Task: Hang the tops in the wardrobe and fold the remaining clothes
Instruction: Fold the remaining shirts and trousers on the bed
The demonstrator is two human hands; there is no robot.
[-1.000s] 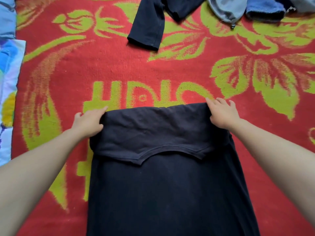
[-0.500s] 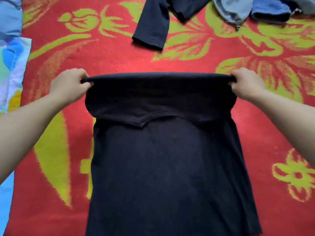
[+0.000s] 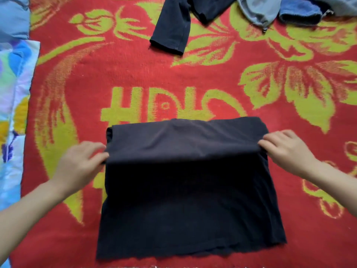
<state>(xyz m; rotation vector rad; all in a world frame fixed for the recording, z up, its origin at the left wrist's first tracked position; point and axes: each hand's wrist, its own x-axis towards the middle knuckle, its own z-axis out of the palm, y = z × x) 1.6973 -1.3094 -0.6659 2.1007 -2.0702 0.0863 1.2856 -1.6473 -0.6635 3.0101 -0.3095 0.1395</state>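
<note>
A black garment (image 3: 189,188) lies flat on the red and green blanket (image 3: 119,74), folded into a rough rectangle with its hem nearest me. Its far part forms a raised fold across the width. My left hand (image 3: 81,163) pinches the left edge of that fold, fingers closed on the cloth. My right hand (image 3: 286,149) grips the right edge at the same height. Another black garment (image 3: 173,26), sleeve hanging towards me, lies at the far centre.
A grey garment (image 3: 257,10) and a blue folded one (image 3: 299,12) lie at the far right. A pale blue cushion (image 3: 13,16) and a flowered sheet (image 3: 13,113) border the blanket on the left.
Both hands lifted the garment's far fold up, then brought it back towards me and down over the lower part. The garment now shows a shorter rectangle, and the collar is hidden.
</note>
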